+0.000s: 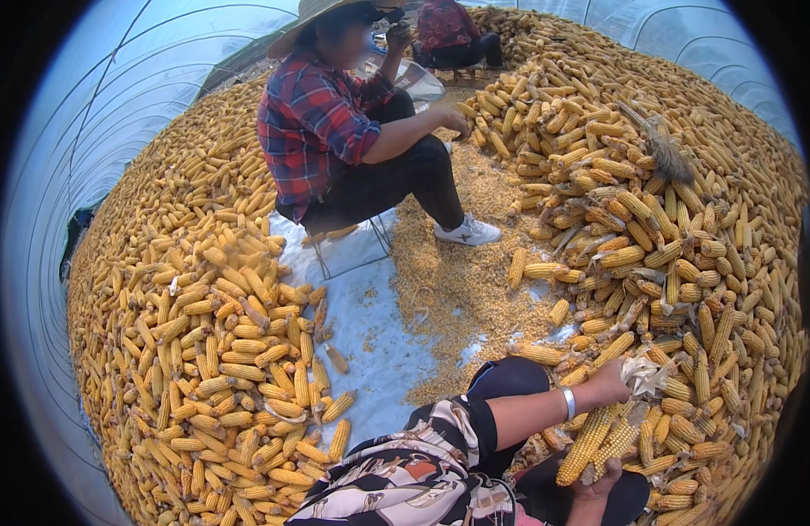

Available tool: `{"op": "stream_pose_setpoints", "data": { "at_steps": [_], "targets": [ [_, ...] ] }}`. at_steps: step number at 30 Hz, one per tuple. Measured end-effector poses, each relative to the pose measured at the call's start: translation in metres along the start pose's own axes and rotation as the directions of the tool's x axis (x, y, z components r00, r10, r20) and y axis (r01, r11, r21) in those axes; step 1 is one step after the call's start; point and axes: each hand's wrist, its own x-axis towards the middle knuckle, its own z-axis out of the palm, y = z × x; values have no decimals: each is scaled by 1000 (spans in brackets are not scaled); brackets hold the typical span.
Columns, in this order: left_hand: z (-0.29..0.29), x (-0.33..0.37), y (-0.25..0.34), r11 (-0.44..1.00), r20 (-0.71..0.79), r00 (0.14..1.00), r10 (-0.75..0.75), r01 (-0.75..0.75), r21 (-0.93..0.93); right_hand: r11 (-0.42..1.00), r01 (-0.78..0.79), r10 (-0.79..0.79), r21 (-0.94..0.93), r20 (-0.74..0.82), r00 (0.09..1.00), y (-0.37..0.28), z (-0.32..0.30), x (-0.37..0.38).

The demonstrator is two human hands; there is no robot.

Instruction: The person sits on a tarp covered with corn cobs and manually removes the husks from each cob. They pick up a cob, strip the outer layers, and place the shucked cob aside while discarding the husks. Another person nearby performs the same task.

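My left hand (608,383), with a silver bracelet (569,403) at the wrist, comes in from the upper side at the lower right. Its fingers are closed around pale dry husk (647,375) at the top end of some yellow ears of corn. Two ears of corn (587,445) hang side by side below it, kernels showing. My right hand (600,485) is closed around their lower ends, its fingers partly hidden behind the ears. Both hands are above my dark-trousered knees, beside the big corn pile (711,351).
A person in a plaid shirt (313,131) and straw hat sits on a folding stool (357,250); another person in dark red (444,26) sits farther back. Loose kernels (431,298) cover a white sheet (370,351). A second corn pile (203,377) lies left. A brush-like bundle (668,158) rests on the right pile.
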Motion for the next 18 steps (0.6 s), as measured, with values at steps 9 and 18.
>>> {"op": "stream_pose_setpoints", "data": {
  "at_steps": [9, 18],
  "targets": [
    [12, 26, -28, 967, -121, 988, -95, 63, -249, 930, 35, -54, -365, -43, 998, -5, 6, 2],
    [15, 26, -38, 947, -110, 993, 31, -64, -315, 843, 45, -42, -537, 19, 999, -6, 8, 2]
  ]
}}
